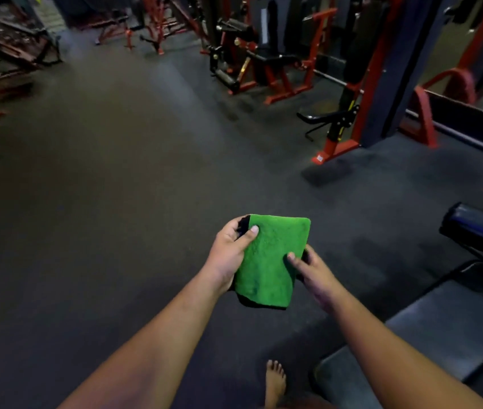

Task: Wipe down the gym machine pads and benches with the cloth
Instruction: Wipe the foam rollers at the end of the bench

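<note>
Head view looks down on both hands meeting over a folded green cloth (269, 261), held in the air in front of the person, above the dark rubber floor (116, 202). Left hand (230, 255) grips the cloth's left edge, thumb pressed flat on the green top near the upper corner and fingers curled underneath, where a strip of the black backing peeks out. Right hand (312, 273) pinches the right edge lower down, one fingertip lying on the green face and the others tucked behind the cloth, partly hidden. The cloth hangs a little at its near end, its black underside showing along the bottom fold.

Both bare forearms reach in from the bottom of the frame. A bare foot (275, 382) stands on the floor below them, just beside the corner of a grey padded bench (440, 340) at the lower right. Past the bench sits a dark blue roller pad (482, 228), well apart from the cloth. Farther off, red-framed machines (266, 69) line the back of the room, and a tall red and dark upright (381, 78) rises at the right.
</note>
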{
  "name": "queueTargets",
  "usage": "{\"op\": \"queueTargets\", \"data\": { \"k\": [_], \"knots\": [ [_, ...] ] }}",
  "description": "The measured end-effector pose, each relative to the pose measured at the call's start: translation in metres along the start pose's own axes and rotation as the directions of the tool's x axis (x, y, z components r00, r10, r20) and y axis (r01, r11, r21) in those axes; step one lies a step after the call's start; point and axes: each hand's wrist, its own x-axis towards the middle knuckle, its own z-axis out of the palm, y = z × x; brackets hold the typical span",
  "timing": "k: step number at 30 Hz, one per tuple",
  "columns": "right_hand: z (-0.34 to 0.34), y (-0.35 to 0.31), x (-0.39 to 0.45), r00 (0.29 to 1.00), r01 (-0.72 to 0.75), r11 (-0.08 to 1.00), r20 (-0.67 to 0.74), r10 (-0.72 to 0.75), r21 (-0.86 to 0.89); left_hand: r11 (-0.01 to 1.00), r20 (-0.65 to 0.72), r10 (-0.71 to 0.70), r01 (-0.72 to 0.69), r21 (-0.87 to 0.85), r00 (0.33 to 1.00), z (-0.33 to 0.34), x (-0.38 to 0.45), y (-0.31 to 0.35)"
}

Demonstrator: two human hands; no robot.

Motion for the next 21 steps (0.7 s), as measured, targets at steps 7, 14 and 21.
{"op": "queueTargets", "data": {
  "k": [7,14,21],
  "knots": [
    [-0.03,-0.047,0.087,0.973,0.039,0.972,-0.23,0.016,0.231,0.985,0.141,-0.125,0.139,-0.099,0.982,0.041,0.125,0.012],
    [-0.103,-0.092,0.143,0.894,0.115,0.968,-0.447,-0.003,0.223,0.936,0.387,-0.348,0.337,0.099,0.854,0.101,0.242,-0.02],
    [-0.19,-0.103,0.186,0.755,0.115,0.978,-0.655,0.026,0.172,0.895,0.575,-0.445,0.321,0.309,0.686,0.206,0.361,-0.034]
  ]
}}
